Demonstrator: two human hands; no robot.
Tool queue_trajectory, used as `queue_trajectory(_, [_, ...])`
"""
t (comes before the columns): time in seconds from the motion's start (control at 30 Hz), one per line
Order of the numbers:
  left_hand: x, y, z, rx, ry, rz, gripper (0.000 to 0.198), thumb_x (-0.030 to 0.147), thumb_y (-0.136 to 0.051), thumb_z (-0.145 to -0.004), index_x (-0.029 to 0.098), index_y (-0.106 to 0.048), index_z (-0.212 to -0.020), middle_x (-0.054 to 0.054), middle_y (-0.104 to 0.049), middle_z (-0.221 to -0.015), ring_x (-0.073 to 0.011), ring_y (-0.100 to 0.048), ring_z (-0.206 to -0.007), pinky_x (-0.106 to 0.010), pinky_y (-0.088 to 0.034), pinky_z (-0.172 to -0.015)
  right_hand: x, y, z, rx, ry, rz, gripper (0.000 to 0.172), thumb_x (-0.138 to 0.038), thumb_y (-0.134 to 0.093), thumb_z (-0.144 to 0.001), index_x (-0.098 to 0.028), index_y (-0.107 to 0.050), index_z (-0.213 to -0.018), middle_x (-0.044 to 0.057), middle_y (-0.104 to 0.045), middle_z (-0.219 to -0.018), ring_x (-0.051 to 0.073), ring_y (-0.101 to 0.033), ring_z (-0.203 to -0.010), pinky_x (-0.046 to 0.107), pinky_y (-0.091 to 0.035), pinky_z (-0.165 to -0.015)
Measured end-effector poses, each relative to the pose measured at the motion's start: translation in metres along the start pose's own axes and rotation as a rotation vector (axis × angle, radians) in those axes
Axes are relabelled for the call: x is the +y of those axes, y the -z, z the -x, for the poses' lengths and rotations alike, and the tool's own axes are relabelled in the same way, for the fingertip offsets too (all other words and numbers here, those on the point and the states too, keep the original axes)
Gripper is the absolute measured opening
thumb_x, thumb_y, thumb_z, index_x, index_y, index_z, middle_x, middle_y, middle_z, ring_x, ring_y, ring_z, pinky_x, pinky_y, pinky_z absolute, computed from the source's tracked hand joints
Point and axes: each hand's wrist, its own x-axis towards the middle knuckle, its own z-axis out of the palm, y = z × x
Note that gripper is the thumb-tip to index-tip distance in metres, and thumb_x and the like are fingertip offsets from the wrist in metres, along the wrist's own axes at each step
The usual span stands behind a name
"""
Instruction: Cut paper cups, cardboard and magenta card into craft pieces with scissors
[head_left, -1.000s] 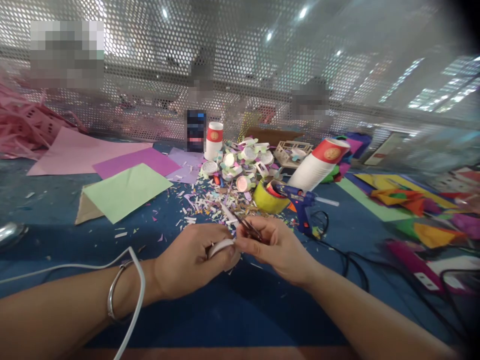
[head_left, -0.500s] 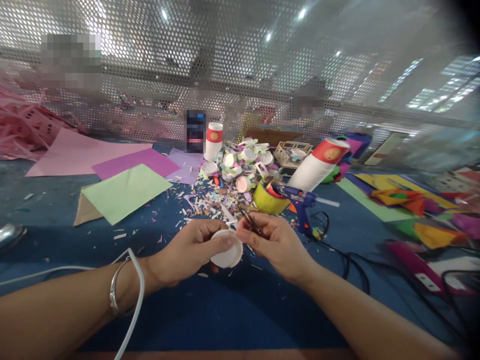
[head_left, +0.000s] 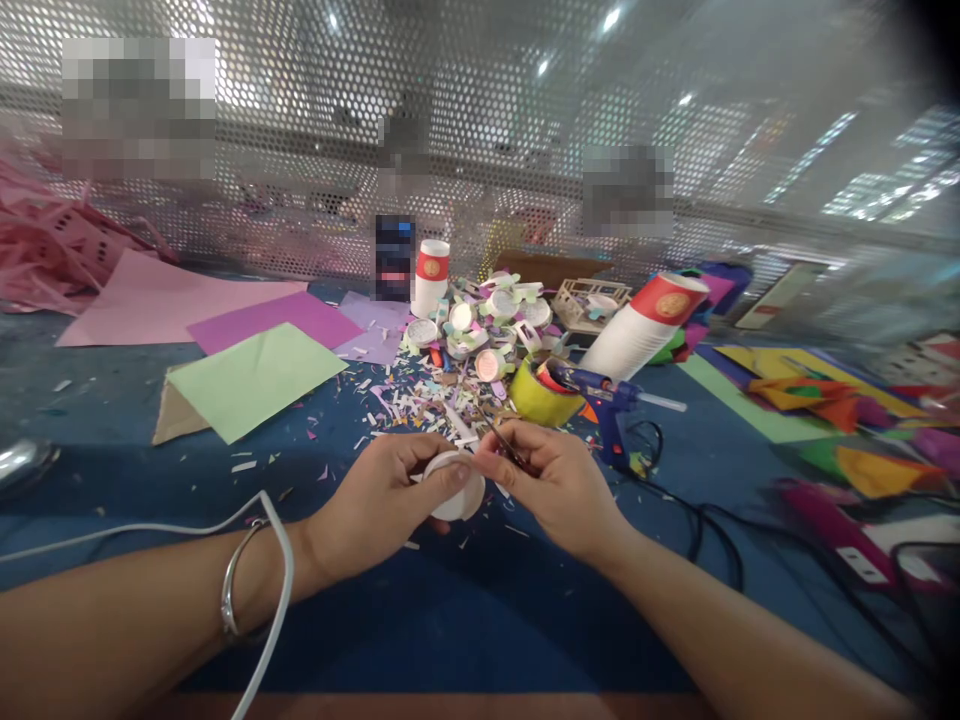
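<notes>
Between the thumb and fingers of my left hand [head_left: 390,492] is a shallow white paper-cup base [head_left: 459,498], round and tilted over the table. My right hand [head_left: 559,485] meets it at the right rim, thumb and fingertip touching the edge. Tucked in that same hand is a pair of small scissors [head_left: 504,440], blades pointing up and left; its handles are mostly hidden by the fingers. Beyond both hands lie many paper scraps [head_left: 405,405] and a heap of white cup bases with paper strips [head_left: 499,310].
A blue glue gun [head_left: 611,400] leans by a yellow tape roll [head_left: 536,395], its black cable [head_left: 697,515] running right. Stacked paper cups [head_left: 645,325] lean behind. Coloured sheets [head_left: 255,380] lie left. A white cord [head_left: 281,570] crosses my left wrist.
The cup base has tipped a little, its upper rim now showing more. My right hand stays close at its edge, scissors still held. The view has shifted slightly.
</notes>
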Motion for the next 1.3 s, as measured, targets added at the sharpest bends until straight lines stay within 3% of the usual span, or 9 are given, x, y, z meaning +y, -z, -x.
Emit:
queue_trajectory(0.17, [-0.003, 0.0, -0.001, -0.034, -0.036, 0.057, 0.034, 0.045, -0.064, -0.091, 0.012, -0.069, -0.087, -0.003, -0.066, -0.075, -0.012, -0.063, -0.068, -0.021, -0.059, -0.059, 0.002, -0.001, -0.001, -0.019, 0.009, -0.064, 0.025, -0.037, -0.078, -0.082, -0.016, -0.065, -0.079, -0.003, -0.053, -0.067, 0.01, -0.043, -0.06, 0.023, -0.035, -0.055])
queue_trajectory(0.27, [-0.004, 0.002, -0.002, -0.09, -0.055, 0.136, 0.032, 0.043, -0.066, -0.091, 0.012, -0.067, -0.084, -0.002, -0.065, -0.074, -0.0093, -0.061, -0.065, -0.017, -0.056, -0.056, 0.004, -0.001, -0.001, -0.052, -0.015, -0.163, 0.025, -0.037, -0.077, -0.083, -0.016, -0.064, -0.081, -0.005, -0.047, -0.064, 0.008, -0.035, -0.053, 0.022, -0.027, -0.048])
queue_trajectory(0.47, [0.001, 0.002, -0.005, -0.205, 0.024, 0.384, 0.031, 0.041, -0.078, -0.081, 0.012, -0.066, -0.079, 0.0, -0.063, -0.069, -0.0082, -0.058, -0.061, -0.016, -0.056, -0.049, 0.006, -0.002, 0.0, -0.167, -0.129, -0.411, 0.03, -0.041, -0.074, -0.086, -0.018, -0.057, -0.078, -0.008, -0.039, -0.057, 0.004, -0.025, -0.044, 0.021, -0.016, -0.041])
queue_trajectory(0.57, [0.002, 0.001, -0.006, -0.201, 0.055, 0.435, 0.029, 0.039, -0.079, -0.081, 0.012, -0.068, -0.078, -0.001, -0.064, -0.069, -0.0083, -0.059, -0.061, -0.016, -0.057, -0.05, 0.006, -0.001, 0.0, -0.161, -0.134, -0.433, 0.03, -0.041, -0.073, -0.088, -0.018, -0.057, -0.08, -0.009, -0.037, -0.057, 0.004, -0.024, -0.044, 0.02, -0.016, -0.04])
queue_trajectory(0.83, [-0.006, 0.008, -0.011, 0.037, 0.037, 0.395, 0.024, 0.037, -0.075, -0.084, 0.014, -0.077, -0.087, -0.006, -0.07, -0.082, -0.0116, -0.063, -0.066, -0.022, -0.058, -0.057, 0.009, 0.008, 0.001, -0.061, -0.003, -0.187, 0.036, -0.053, -0.058, -0.096, -0.018, -0.064, -0.097, -0.008, -0.035, -0.056, 0.006, -0.025, -0.047, 0.024, -0.016, -0.045])
queue_trajectory(1.0, [-0.007, 0.01, -0.01, 0.058, -0.008, 0.337, 0.024, 0.038, -0.073, -0.086, 0.017, -0.078, -0.094, -0.004, -0.07, -0.082, -0.0114, -0.062, -0.067, -0.022, -0.058, -0.059, 0.009, 0.009, 0.001, -0.099, 0.022, 0.095, 0.033, -0.051, -0.058, -0.096, -0.019, -0.062, -0.101, -0.002, -0.05, -0.072, 0.01, -0.042, -0.06, 0.025, -0.03, -0.053])
queue_trajectory(1.3, [0.001, 0.01, -0.007, 0.033, -0.059, 0.155, 0.025, 0.039, -0.07, -0.086, 0.015, -0.074, -0.087, -0.002, -0.066, -0.076, -0.0098, -0.061, -0.061, -0.018, -0.055, -0.055, 0.005, 0.01, 0.002, -0.135, 0.099, 0.306, 0.028, -0.047, -0.058, -0.096, -0.019, -0.061, -0.092, -0.002, -0.051, -0.073, 0.012, -0.045, -0.064, 0.027, -0.034, -0.057])
